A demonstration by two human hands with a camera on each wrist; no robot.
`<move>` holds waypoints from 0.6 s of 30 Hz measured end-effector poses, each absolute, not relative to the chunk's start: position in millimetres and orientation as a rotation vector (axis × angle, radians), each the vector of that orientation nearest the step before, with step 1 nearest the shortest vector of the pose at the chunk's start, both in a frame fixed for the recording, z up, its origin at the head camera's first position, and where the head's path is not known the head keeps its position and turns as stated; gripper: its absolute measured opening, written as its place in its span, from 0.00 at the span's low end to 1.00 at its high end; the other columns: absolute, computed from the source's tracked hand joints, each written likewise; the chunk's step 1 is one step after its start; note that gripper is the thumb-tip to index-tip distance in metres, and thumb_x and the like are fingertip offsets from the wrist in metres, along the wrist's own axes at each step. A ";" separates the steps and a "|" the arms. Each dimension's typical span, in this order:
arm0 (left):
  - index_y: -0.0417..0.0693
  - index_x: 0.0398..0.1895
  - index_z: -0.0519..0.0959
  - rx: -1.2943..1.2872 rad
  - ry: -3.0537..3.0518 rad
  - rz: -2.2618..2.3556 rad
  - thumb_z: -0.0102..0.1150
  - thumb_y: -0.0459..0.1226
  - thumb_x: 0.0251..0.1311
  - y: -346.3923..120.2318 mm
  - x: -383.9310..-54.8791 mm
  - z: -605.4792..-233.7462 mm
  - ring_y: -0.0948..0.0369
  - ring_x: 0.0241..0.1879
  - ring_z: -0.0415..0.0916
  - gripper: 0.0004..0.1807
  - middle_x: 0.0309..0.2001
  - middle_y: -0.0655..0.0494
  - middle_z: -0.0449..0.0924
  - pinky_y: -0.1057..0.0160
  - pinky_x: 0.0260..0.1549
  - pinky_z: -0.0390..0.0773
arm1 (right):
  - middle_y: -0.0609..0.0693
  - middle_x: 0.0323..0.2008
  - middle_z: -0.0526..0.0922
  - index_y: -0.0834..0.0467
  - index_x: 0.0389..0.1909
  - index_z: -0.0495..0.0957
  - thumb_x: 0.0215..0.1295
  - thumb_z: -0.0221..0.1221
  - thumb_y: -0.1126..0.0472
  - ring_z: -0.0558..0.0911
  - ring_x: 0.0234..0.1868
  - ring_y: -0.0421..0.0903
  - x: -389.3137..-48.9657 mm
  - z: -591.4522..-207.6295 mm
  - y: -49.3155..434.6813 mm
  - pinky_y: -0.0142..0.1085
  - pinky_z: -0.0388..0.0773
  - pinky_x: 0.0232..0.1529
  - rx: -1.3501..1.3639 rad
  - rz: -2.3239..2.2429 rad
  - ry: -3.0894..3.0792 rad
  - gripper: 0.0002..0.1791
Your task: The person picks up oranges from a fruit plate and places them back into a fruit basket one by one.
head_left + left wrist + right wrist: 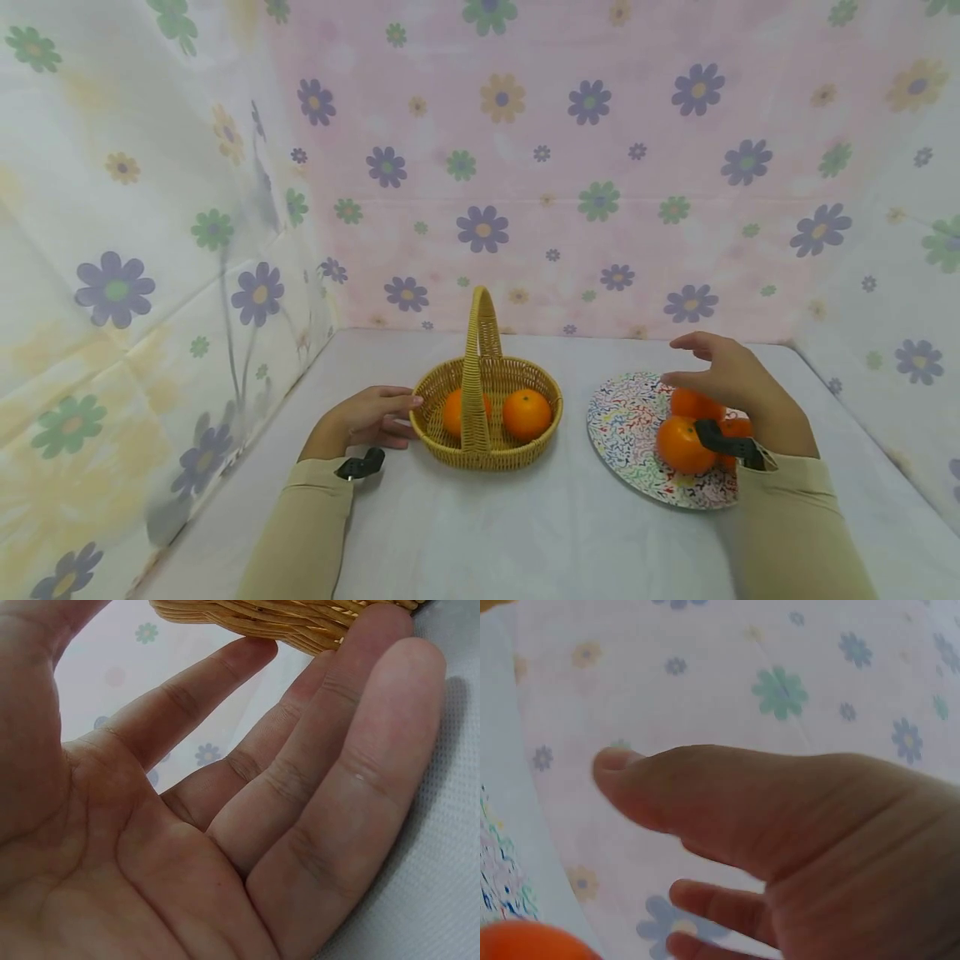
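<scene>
A yellow wicker basket (442,450) with a tall arched handle stands mid-table, two oranges (527,414) inside it. At its left side is my left hand (365,417), fingers nearly straight and fingertips right at the woven wall (300,626). My right hand (731,379) hovers over the far right part of a round speckled plate (626,433), thumb and fingers spread apart with nothing between them. Beneath and beside that hand, oranges (686,446) sit grouped on the plate, partly hidden by the wrist. In the right wrist view one orange (532,943) shows low at the left.
A white cloth covers the table (525,533). Flower-printed fabric hangs behind (555,292) and along both sides. Dark camera mounts (362,463) sit at the cuffs of the beige sleeves (300,533). The basket's handle rises well above its rim.
</scene>
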State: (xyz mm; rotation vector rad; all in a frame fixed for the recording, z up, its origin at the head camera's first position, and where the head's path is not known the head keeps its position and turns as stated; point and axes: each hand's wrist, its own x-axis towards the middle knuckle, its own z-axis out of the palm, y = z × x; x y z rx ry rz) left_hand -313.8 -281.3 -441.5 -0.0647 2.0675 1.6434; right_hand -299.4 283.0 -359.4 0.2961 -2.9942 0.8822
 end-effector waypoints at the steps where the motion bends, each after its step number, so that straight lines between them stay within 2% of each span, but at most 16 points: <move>1: 0.43 0.77 0.63 -0.066 2.069 1.643 0.65 0.52 0.69 -281.2 -313.8 -441.5 0.48 0.48 0.89 0.41 0.57 0.43 0.84 0.51 0.45 0.88 | 0.71 0.73 0.66 0.57 0.72 0.70 0.59 0.71 0.37 0.67 0.71 0.74 -299.2 -360.7 287.8 0.73 0.69 0.61 0.292 0.888 -3.009 0.45; 5: 0.43 0.77 0.63 -0.070 2.065 1.643 0.66 0.52 0.68 -281.4 -313.6 -441.7 0.48 0.48 0.89 0.41 0.57 0.43 0.84 0.51 0.45 0.88 | 0.73 0.74 0.63 0.60 0.75 0.65 0.60 0.70 0.36 0.67 0.69 0.76 -298.0 -368.1 305.2 0.71 0.71 0.61 0.271 0.945 -3.069 0.50; 10: 0.43 0.77 0.64 -0.070 2.062 1.642 0.65 0.52 0.68 -281.8 -313.8 -441.6 0.48 0.48 0.89 0.40 0.56 0.43 0.84 0.51 0.46 0.88 | 0.76 0.72 0.64 0.63 0.77 0.60 0.62 0.68 0.36 0.68 0.67 0.77 -299.0 -377.9 323.1 0.72 0.72 0.59 0.223 0.970 -3.146 0.52; 18: 0.43 0.77 0.64 -0.067 2.056 1.644 0.65 0.52 0.69 -282.2 -314.8 -441.6 0.47 0.48 0.88 0.40 0.57 0.43 0.84 0.50 0.46 0.88 | 0.79 0.67 0.68 0.68 0.75 0.59 0.63 0.68 0.35 0.77 0.61 0.72 -303.7 -390.1 337.6 0.57 0.84 0.54 0.196 1.036 -3.275 0.54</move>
